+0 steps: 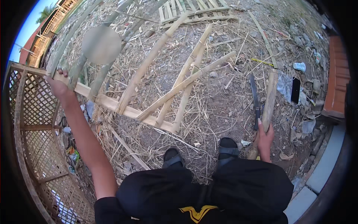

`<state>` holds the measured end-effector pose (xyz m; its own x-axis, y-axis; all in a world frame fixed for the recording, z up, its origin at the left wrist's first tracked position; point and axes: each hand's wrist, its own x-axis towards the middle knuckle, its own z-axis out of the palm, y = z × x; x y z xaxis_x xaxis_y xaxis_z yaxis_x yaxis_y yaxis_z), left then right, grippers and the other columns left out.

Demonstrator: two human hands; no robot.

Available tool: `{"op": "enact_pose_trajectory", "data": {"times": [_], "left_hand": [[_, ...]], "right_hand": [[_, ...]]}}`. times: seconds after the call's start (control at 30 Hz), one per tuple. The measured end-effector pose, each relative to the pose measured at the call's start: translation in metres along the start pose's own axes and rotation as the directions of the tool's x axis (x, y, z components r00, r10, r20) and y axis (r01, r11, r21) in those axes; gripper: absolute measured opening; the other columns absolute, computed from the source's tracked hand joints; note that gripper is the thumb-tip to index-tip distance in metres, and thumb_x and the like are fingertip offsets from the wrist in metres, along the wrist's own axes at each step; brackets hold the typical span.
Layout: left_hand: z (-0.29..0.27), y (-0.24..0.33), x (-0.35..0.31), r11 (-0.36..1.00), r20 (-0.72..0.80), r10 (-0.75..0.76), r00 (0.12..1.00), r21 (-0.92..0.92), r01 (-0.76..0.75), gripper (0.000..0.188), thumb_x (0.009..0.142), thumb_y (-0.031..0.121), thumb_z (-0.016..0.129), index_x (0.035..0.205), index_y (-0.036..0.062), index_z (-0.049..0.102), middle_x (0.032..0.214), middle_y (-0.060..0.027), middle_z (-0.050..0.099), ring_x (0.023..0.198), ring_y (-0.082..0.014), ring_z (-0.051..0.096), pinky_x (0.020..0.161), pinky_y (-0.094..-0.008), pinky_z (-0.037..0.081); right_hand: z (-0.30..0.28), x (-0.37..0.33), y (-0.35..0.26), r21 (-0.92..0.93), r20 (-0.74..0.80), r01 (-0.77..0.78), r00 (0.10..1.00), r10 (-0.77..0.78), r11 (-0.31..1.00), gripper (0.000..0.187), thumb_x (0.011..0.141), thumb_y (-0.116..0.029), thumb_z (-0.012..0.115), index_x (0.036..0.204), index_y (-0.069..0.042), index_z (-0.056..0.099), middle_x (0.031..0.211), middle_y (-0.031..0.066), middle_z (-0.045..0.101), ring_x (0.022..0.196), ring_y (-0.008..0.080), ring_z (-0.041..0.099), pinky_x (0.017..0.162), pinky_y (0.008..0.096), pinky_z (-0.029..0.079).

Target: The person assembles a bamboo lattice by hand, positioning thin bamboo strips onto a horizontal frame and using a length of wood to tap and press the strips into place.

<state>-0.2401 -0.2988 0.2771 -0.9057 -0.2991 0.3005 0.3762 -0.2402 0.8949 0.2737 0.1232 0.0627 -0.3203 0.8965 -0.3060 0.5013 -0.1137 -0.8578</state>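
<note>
My left hand (pixel 59 84) is closed around the left end of a split-bamboo crosspiece (pixel 108 102), fingers over its far side. Several bamboo slats and poles stand out from that piece; one slat (pixel 186 82) lies slanted across others. At the right, my right hand (pixel 265 140) wraps a thick wooden stick (pixel 270 91), part of which the hand hides. Just left of the stick is a machete (pixel 255 95), its dark blade pointing away from me and its black handle close to my fingertips.
A slatted bamboo panel (pixel 197 16) lies at the far side. Lattice panels (pixel 41 97) stand at my left. Dry strips and litter cover the ground, with a pale cup (pixel 299 66) and a black flat rectangle (pixel 295 90) at right. Orange-brown ridged material (pixel 336 78) borders the right edge.
</note>
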Motion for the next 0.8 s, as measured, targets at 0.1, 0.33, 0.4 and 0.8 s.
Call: {"op": "enact_pose_trajectory", "data": {"times": [0.1, 0.33, 0.4, 0.8], "left_hand": [[-0.035, -0.038, -0.008, 0.995, -0.092, -0.074, 0.993, 0.054, 0.079, 0.052, 0.109, 0.049, 0.024, 0.107, 0.0042, 0.052, 0.075, -0.0052, 0.05, 0.064, -0.0163, 0.047, 0.058, -0.0303, 0.043], [-0.106, -0.198, -0.108, 0.95, -0.304, -0.261, 0.916, 0.091, 0.3, 0.055, 0.108, 0.052, 0.025, 0.1, 0.004, 0.052, 0.071, -0.0075, 0.053, 0.058, -0.0185, 0.052, 0.052, -0.0324, 0.045], [-0.142, -0.254, -0.127, 0.941, -0.322, -0.292, 0.9, 0.073, 0.331, 0.056, 0.108, 0.052, 0.025, 0.099, 0.0037, 0.052, 0.071, -0.0084, 0.056, 0.058, -0.0197, 0.055, 0.053, -0.0327, 0.047], [-0.129, -0.256, -0.224, 0.257, -0.031, 0.056, 0.998, 0.966, 0.015, 0.057, 0.099, 0.048, 0.052, 0.132, 0.0019, 0.055, 0.122, -0.0212, 0.058, 0.105, -0.0382, 0.06, 0.104, -0.0504, 0.036]], "right_hand": [[-0.001, 0.005, 0.02, -0.143, -0.062, 0.211, 0.973, -0.221, 0.967, 0.037, 0.094, -0.033, 0.071, 0.104, 0.0, 0.06, 0.068, 0.0042, 0.057, 0.045, 0.0126, 0.055, 0.041, 0.0305, 0.042], [0.005, -0.011, -0.018, -0.078, 0.0, 0.038, 0.999, -0.038, 0.996, 0.035, 0.094, -0.031, 0.071, 0.103, 0.001, 0.06, 0.063, 0.0037, 0.054, 0.043, 0.0136, 0.054, 0.04, 0.0305, 0.042], [0.005, -0.014, -0.025, -0.065, 0.012, 0.03, 0.999, -0.029, 0.997, 0.034, 0.094, -0.03, 0.071, 0.103, 0.001, 0.06, 0.063, 0.0036, 0.054, 0.043, 0.0136, 0.054, 0.04, 0.0305, 0.042], [0.019, -0.017, 0.004, -0.046, 0.148, -0.026, 0.988, 0.032, 0.999, 0.032, 0.096, -0.027, 0.068, 0.109, 0.0, 0.058, 0.063, 0.004, 0.053, 0.041, 0.0138, 0.053, 0.038, 0.0287, 0.041]]}}
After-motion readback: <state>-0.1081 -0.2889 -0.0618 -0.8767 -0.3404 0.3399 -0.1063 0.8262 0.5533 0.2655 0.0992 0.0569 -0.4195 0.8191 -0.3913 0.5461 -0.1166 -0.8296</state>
